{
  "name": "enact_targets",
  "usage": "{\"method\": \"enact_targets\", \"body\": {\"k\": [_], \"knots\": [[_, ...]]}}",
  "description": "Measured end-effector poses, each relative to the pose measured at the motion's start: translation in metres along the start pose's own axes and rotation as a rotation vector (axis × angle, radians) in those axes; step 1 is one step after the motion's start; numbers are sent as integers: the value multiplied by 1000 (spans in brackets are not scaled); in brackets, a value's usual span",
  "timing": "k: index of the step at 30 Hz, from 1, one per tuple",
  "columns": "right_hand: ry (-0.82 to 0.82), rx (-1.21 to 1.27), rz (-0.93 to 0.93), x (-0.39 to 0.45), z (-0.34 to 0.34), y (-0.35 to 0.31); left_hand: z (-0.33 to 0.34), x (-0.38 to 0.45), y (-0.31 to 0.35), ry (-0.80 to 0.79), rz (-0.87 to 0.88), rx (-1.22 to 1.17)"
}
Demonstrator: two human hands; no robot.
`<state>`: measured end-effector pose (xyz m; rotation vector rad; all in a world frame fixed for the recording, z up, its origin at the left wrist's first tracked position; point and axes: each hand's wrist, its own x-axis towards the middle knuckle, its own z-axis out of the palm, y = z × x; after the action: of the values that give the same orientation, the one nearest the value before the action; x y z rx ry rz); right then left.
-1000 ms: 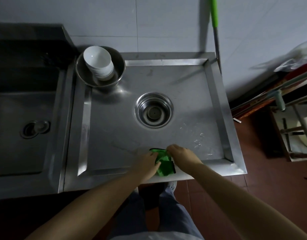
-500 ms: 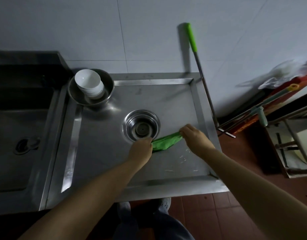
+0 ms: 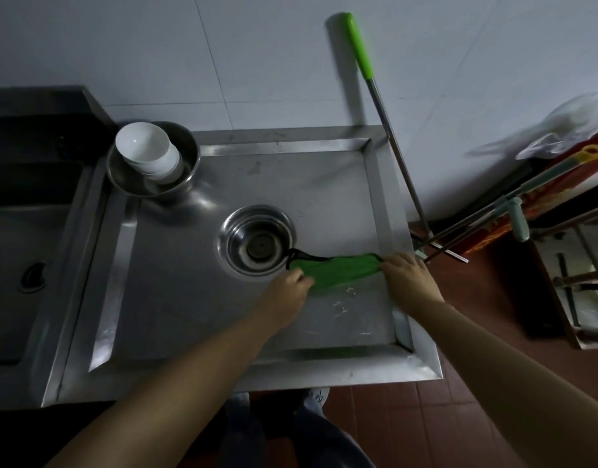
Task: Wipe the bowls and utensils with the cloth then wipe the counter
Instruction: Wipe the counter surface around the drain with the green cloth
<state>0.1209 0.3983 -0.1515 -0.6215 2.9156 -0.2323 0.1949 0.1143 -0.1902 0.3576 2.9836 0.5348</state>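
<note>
Item: one green cloth (image 3: 338,270), stretched flat on the steel table (image 3: 324,204) just right of the drain (image 3: 257,239); judged light, soft and limp, likely damp, best taken at its ends. Left hand (image 3: 287,288) pinches the left end, right hand (image 3: 405,271) grips the right end. White bowls (image 3: 149,152): a tilted stack, three or so, exact count unclear, fragile and smooth, resting in one metal basin (image 3: 186,163) at far left. Utensils: none visible.
</note>
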Motion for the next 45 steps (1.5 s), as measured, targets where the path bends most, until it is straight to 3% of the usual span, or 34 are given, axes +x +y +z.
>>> {"method": "enact_targets", "body": {"k": [3,6,11,15,19,24,35,45], "knots": [[-128,-58,25,-21,26,-10,26,-28,14,-66,-6,-13],[-172,35,54,-20,46,-38,38,-46,18,8,-12,1],[-339,195,459,2,80,-91,62,-59,2,-3,-185,-11],[-288,290,720,24,107,-120,59,-76,1,14,-147,32],[-201,288,840,52,123,-140,57,-97,-2,5,-138,55],[-101,150,771,59,146,-147,63,-118,-20,70,-69,81],[-88,1,453,43,161,-169,59,-138,-40,154,-57,81],[-112,-3,516,11,157,-132,57,-152,-28,140,4,77]]}}
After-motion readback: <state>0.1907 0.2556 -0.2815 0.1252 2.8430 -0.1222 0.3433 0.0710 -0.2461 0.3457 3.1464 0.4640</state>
